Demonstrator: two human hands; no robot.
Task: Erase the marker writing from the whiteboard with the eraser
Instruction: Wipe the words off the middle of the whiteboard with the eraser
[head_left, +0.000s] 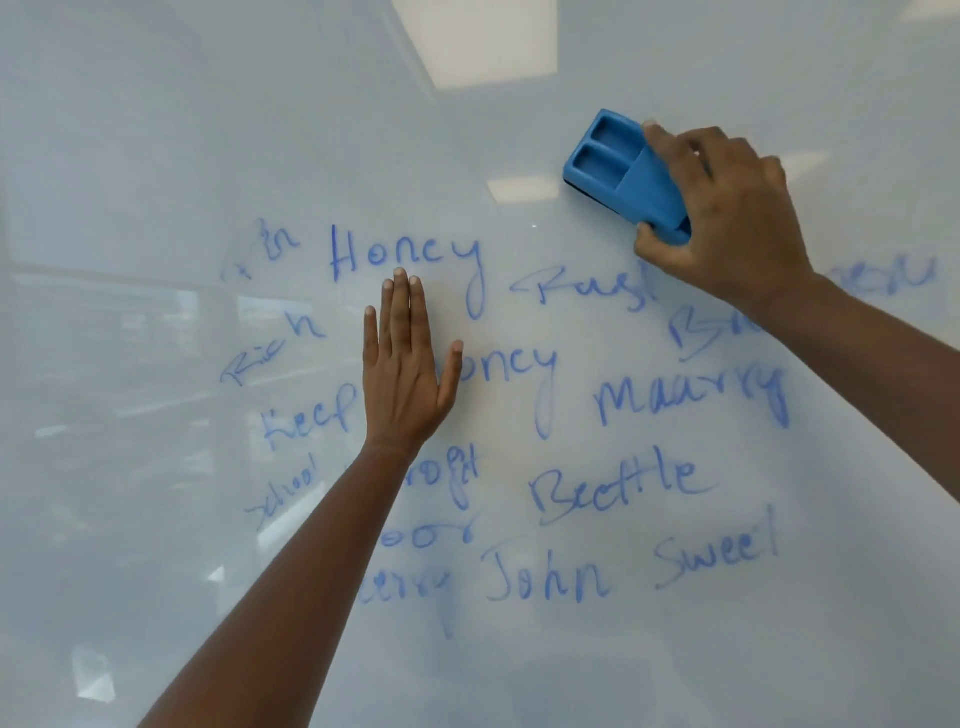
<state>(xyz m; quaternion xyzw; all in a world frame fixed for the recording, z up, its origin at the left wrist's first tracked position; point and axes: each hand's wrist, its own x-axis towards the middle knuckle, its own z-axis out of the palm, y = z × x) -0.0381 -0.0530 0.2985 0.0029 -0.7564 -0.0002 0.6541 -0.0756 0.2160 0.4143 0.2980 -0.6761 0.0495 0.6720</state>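
The glossy whiteboard (156, 156) fills the whole view. Blue marker writing (613, 483) covers its middle and lower part in several words, such as "Honey", "Beetle" and "John". My right hand (727, 218) grips a blue plastic eraser (618, 166) and presses it flat on the board at the upper right, just above the top row of words. My left hand (402, 374) lies flat on the board with fingers straight, in the middle of the writing, covering part of a word below "Honey". It holds nothing.
Ceiling lights and room shapes reflect in the board surface, brightest at the top centre (478, 41). The board above and left of the writing is bare. My right forearm (883, 374) crosses over words at the right edge.
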